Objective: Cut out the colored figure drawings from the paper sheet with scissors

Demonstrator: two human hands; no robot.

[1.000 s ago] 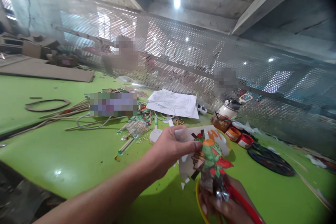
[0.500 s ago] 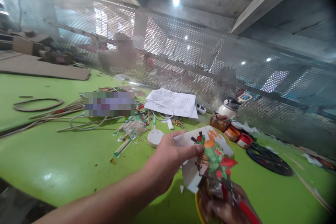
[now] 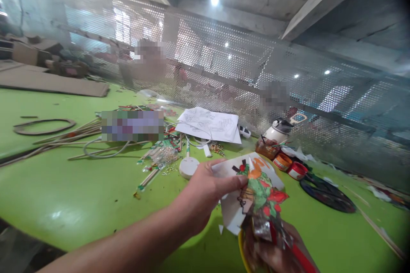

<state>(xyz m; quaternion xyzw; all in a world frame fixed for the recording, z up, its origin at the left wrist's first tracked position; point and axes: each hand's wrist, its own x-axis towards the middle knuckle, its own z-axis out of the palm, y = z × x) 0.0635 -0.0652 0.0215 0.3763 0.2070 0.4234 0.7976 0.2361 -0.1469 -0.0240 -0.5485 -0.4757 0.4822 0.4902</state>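
Note:
My left hand (image 3: pixel 208 185) pinches a sheet of white paper (image 3: pixel 232 213) between thumb and fingers. A painted figure (image 3: pixel 259 187) in green, red and orange covers much of the sheet, with black outlines on its left part. Below the paper's lower edge, my right hand (image 3: pixel 272 251) is closed round scissors (image 3: pixel 297 256) with a red handle; a yellow curved part shows at their left. Clear wrapping or tape glints around the grip. The blades are mostly hidden by the paper and fingers. A small white paper scrap (image 3: pixel 221 229) is beside the sheet's lower left edge.
Beyond the hands are a red paint jar (image 3: pixel 297 170), an orange paint jar (image 3: pixel 282 162) and a dark palette (image 3: pixel 326 193). Drawn sheets (image 3: pixel 208 123), wooden sticks (image 3: pixel 77 134) and a round white disc (image 3: pixel 188 167) lie on the green table (image 3: pixel 80 204). A perforated screen (image 3: pixel 218 64) stands behind.
The view has shifted very slightly. Both hands keep their hold on the paper and the scissors, with hardly any visible movement.

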